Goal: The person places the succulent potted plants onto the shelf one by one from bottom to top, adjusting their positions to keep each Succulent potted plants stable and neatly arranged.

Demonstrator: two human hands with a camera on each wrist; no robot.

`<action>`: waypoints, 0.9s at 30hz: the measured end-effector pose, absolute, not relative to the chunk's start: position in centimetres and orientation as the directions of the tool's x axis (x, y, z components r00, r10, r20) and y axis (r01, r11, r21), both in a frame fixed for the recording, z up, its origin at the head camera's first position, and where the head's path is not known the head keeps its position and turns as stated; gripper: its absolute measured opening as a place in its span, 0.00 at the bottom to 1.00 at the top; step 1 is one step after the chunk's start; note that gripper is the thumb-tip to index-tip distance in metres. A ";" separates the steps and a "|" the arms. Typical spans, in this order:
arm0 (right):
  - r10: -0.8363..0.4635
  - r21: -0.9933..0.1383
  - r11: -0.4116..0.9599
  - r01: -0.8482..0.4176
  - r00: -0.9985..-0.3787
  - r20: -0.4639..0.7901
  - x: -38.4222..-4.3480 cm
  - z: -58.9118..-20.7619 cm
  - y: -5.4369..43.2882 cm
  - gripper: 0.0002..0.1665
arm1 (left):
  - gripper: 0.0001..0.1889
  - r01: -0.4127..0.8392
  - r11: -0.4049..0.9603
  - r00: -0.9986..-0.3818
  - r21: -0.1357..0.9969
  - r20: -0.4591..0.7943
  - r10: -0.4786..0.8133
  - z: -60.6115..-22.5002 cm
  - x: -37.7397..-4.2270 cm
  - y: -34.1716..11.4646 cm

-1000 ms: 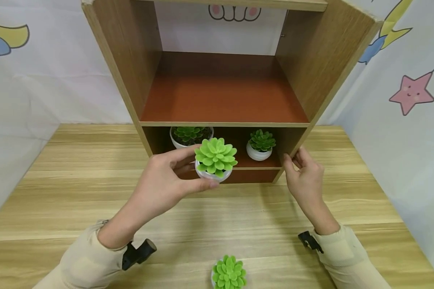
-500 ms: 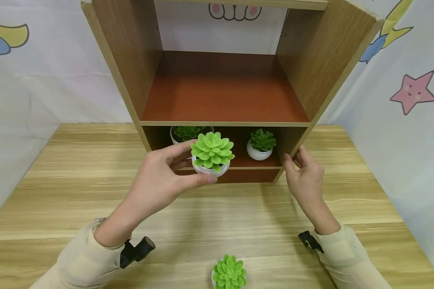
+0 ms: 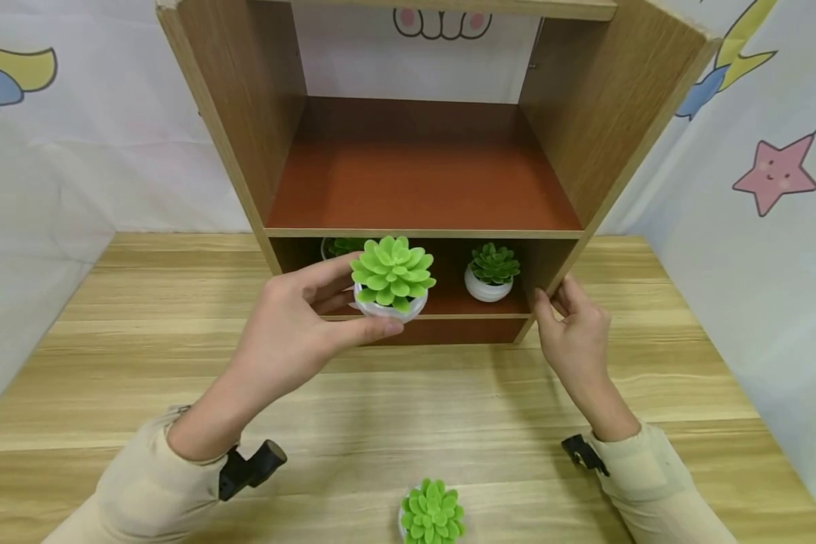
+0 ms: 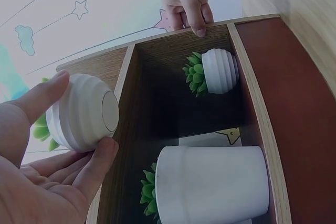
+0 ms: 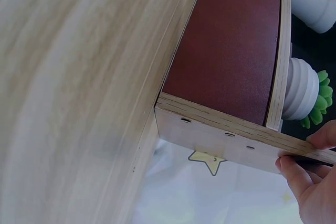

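Observation:
My left hand (image 3: 289, 325) grips a small bright green succulent in a ribbed white pot (image 3: 391, 276), thumb and fingers round the pot, in front of the shelf's lower compartment. In the left wrist view the pot (image 4: 84, 113) is seen from its underside. My right hand (image 3: 574, 325) pinches the front edge of the shelf's right side panel (image 5: 236, 135). Inside the lower compartment, a darker green potted succulent (image 3: 491, 273) stands at the right. A larger white pot with a succulent (image 4: 212, 184) stands at the left, mostly hidden behind the left hand in the head view.
The wooden shelf unit (image 3: 421, 234) stands at the back of the wood-grain table (image 3: 143, 340). Its upper compartment (image 3: 421, 174) has a red-brown floor. Another bright green succulent (image 3: 432, 514) sits near the table's front edge. Printed white cloth (image 3: 755, 264) surrounds the table.
My left hand has carried the potted succulent slightly up and to the left, toward the shelf, covering more of the larger pot. The right hand has stayed on the side panel.

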State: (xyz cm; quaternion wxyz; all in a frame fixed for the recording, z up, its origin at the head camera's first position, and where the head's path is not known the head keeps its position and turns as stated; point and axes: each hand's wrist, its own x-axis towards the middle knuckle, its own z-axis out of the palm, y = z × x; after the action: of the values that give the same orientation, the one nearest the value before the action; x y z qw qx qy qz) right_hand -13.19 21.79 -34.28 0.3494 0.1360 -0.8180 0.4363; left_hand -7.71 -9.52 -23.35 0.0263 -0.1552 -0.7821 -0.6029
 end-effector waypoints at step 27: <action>0.090 -0.624 0.578 -0.526 -0.719 0.689 -12.9 -33.9 21.4 0.13 | 0.32 0.365 0.220 -0.928 0.905 0.334 0.167 -22.2 -8.4 -9.9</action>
State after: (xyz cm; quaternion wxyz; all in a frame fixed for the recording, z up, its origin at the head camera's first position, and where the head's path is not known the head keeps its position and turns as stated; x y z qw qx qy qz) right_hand -12.91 21.41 -33.91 0.3502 0.1336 -0.8163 0.4396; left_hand -8.41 -9.87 -22.25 0.0824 -0.1712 -0.7767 -0.6005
